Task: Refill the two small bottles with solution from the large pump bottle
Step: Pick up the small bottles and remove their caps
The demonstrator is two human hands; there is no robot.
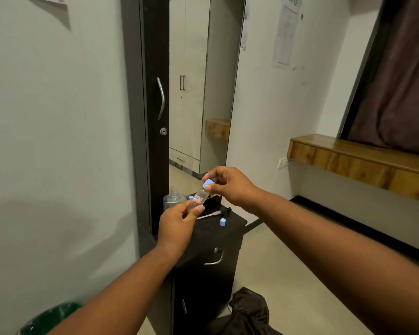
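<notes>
My left hand (179, 223) grips a small clear bottle (200, 197) with a red and blue label, tilted up to the right above a dark cabinet. My right hand (230, 184) pinches the light blue cap (209, 183) at that bottle's top end. Behind them the large clear bottle (173, 198) stands on the cabinet with its neck uncovered. Its pump piece (213, 212), with a white tube and black head, lies flat on the cabinet top. A second light blue cap (222, 222) stands loose near the cabinet's right edge. Another small blue-topped item (191, 197) peeks out behind the held bottle.
The dark cabinet (211, 240) with drawer handles stands against a tall mirror (198, 93). A wooden shelf (361, 163) runs along the right wall under a dark curtain. A green bin (51, 317) is at the lower left, and dark cloth (247, 310) lies on the floor.
</notes>
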